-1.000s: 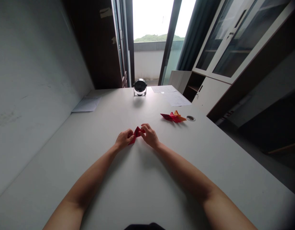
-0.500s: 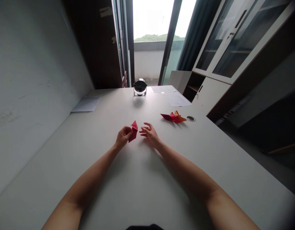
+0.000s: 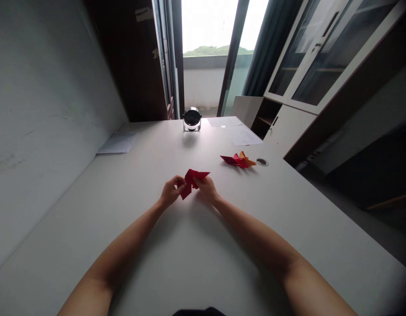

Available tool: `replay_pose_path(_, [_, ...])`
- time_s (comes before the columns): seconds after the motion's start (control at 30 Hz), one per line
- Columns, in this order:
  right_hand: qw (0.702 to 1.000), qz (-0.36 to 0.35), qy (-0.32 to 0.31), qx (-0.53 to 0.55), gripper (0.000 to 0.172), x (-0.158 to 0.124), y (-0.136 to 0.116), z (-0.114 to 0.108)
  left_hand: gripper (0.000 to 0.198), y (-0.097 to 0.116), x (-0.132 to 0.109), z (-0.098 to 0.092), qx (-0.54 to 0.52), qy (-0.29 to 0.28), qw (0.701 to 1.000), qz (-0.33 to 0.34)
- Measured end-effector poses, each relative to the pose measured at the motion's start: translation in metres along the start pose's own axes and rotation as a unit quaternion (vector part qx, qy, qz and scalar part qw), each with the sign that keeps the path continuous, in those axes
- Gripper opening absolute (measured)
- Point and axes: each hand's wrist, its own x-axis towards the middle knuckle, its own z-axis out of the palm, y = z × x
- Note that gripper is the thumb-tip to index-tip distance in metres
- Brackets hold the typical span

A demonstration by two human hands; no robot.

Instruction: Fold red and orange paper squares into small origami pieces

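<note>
Between my hands, just above the white table (image 3: pixel 196 245), is a folded piece of red origami paper (image 3: pixel 190 177). My left hand (image 3: pixel 171 190) pinches its lower left edge between thumb and finger. My right hand (image 3: pixel 205 188) grips the right side, the thumb pressed on the near face below a pointed flap that sticks out to the right. The right fingers behind the paper are mostly hidden. Farther off to the right lie several folded paper pieces (image 3: pixel 238 160), red and orange, with pointed tips.
A round black device on a silver stand (image 3: pixel 192 118) is at the table's far end. Paper sheets (image 3: pixel 244 135) lie at the far right, another paper stack (image 3: pixel 118 143) by the left wall. A round cable hole (image 3: pixel 262 162) sits near the right edge.
My right hand has closed from spread fingers onto the red paper. The paper's flap now points out to the right, where before the piece stood narrow in my left hand.
</note>
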Motion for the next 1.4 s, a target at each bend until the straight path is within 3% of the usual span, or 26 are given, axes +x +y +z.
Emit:
replay_pose_path(0.2, [0.992,0.007,-0.016,0.125,0.03,0.0,-0.004,0.003,0.021,-0.008,0.002,-0.003,0.018,-0.021,0.999,-0.04])
replay_pose_path(0.43, [0.99,0.019,-0.032,0.133,0.032,-0.002,-0.004,0.005,0.018,0.001,0.001,-0.002,0.141,-0.013,0.99,0.006])
replay_pose_path(0.6, [0.986,0.04,-0.051,0.155,0.037,-0.004,-0.006,0.01,0.032,0.007,-0.003,0.002,0.234,0.007,0.972,0.034])
replay_pose_path(0.73, [0.986,0.016,-0.075,0.149,0.037,-0.009,-0.011,0.012,0.035,0.006,-0.004,0.002,0.275,0.014,0.961,0.042])
replay_pose_path(0.97, [0.962,-0.017,-0.179,0.203,0.047,-0.013,-0.018,0.012,0.03,0.011,-0.001,-0.001,0.272,0.013,0.961,0.04])
replay_pose_path(1.17, [0.973,-0.028,-0.179,0.144,0.061,-0.01,-0.01,0.012,0.03,0.002,-0.001,-0.004,0.198,-0.002,0.98,-0.014])
replay_pose_path(1.3, [0.992,-0.038,-0.12,0.022,0.042,-0.01,-0.005,0.01,0.026,-0.001,-0.003,-0.002,0.184,-0.027,0.982,-0.007])
replay_pose_path(1.4, [0.99,-0.072,-0.069,-0.096,0.035,-0.009,-0.008,0.005,0.029,-0.001,-0.003,-0.001,0.164,-0.041,0.985,0.019])
